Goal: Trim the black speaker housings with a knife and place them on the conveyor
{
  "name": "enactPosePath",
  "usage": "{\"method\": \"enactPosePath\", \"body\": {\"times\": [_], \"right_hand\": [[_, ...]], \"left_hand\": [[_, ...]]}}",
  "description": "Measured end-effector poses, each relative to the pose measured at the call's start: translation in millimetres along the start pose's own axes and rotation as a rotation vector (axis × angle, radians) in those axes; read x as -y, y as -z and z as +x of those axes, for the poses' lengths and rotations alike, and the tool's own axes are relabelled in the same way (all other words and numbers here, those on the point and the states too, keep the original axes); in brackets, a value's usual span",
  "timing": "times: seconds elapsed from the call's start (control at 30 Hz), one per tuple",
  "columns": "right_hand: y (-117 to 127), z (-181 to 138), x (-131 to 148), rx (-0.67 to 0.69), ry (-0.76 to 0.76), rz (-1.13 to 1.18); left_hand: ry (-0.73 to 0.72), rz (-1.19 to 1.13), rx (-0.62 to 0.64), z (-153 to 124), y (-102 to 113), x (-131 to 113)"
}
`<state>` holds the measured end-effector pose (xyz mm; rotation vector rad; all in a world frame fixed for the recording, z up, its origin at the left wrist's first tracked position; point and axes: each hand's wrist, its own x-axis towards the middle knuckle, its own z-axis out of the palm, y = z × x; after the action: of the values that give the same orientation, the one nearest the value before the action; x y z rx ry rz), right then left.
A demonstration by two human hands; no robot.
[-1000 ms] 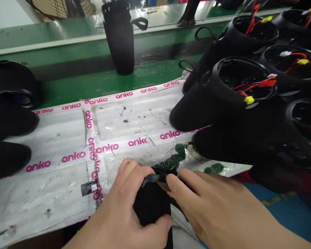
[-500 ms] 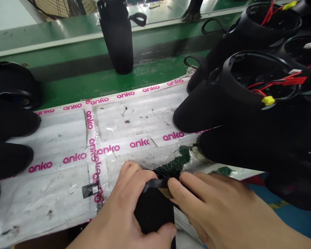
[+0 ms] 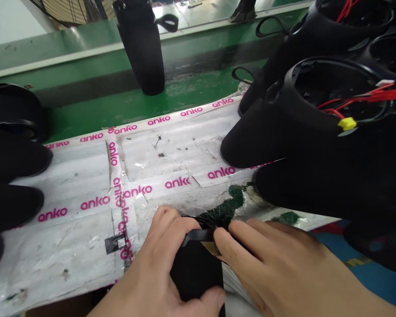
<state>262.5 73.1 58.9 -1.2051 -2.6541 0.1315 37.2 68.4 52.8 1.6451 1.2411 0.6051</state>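
My left hand [image 3: 155,268] wraps around a black fabric-covered cylinder [image 3: 196,270] at the near edge of the bench, thumb under it and fingers over its top. My right hand [image 3: 277,268] rests against the same cylinder from the right, its fingertips pinching at the black strap [image 3: 198,234] on the rim. Most of the cylinder is hidden by both hands.
Several black open-ended shells with red wires and yellow plugs [image 3: 317,123] lie stacked at the right. An upright black cylinder [image 3: 141,48] stands on the green conveyor [image 3: 95,110]. More black shells [image 3: 9,176] lie at the left. The bench surface is white wrap with pink "anko" tape [image 3: 69,202].
The view has shifted slightly to the right and closer to the stacked shells. Both hands stay on the black cylinder with almost no movement.
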Motion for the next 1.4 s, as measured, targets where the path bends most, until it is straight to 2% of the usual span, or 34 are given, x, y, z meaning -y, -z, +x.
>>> {"method": "enactPosePath", "body": {"times": [0.17,0.3,0.43,0.6,0.73,0.87,1.07,1.17,1.3,1.33,1.4], "right_hand": [[-2.3,-0.5,4.5,-0.014,-0.039,-0.075],[-0.4,-0.8,7.8,0.021,-0.080,-0.075],[9.0,7.6,5.6,0.056,-0.098,-0.026],[13.7,17.7,-0.7,0.175,-0.035,0.008],[13.4,23.3,0.0,0.248,-0.010,-0.060],[16.0,26.8,4.4,0.259,-0.009,-0.074],[16.1,13.6,4.2,0.158,-0.039,-0.098],[18.9,-4.1,4.4,0.040,-0.054,-0.057],[20.9,-22.4,6.0,-0.109,-0.097,0.082],[20.2,-24.8,6.6,-0.113,-0.086,0.081],[17.3,-28.0,7.3,-0.069,-0.053,0.046]], "left_hand": [[-0.042,0.041,-0.024,-1.1,-0.3,3.2],[-0.038,0.093,0.013,-1.5,1.2,3.3],[0.022,0.075,0.051,-0.4,3.0,-3.2],[0.118,0.036,0.061,2.7,3.3,-12.3],[0.078,0.017,0.044,3.2,1.4,-11.3],[0.022,0.036,0.026,3.6,-0.2,-7.6],[-0.062,0.129,0.019,3.2,-5.5,-11.5],[-0.040,0.105,0.027,0.2,-0.5,-10.7],[0.038,-0.059,0.235,-1.1,19.9,5.3],[0.051,-0.118,0.264,0.5,23.6,10.8],[0.041,-0.200,0.239,6.0,24.7,20.0]]}}
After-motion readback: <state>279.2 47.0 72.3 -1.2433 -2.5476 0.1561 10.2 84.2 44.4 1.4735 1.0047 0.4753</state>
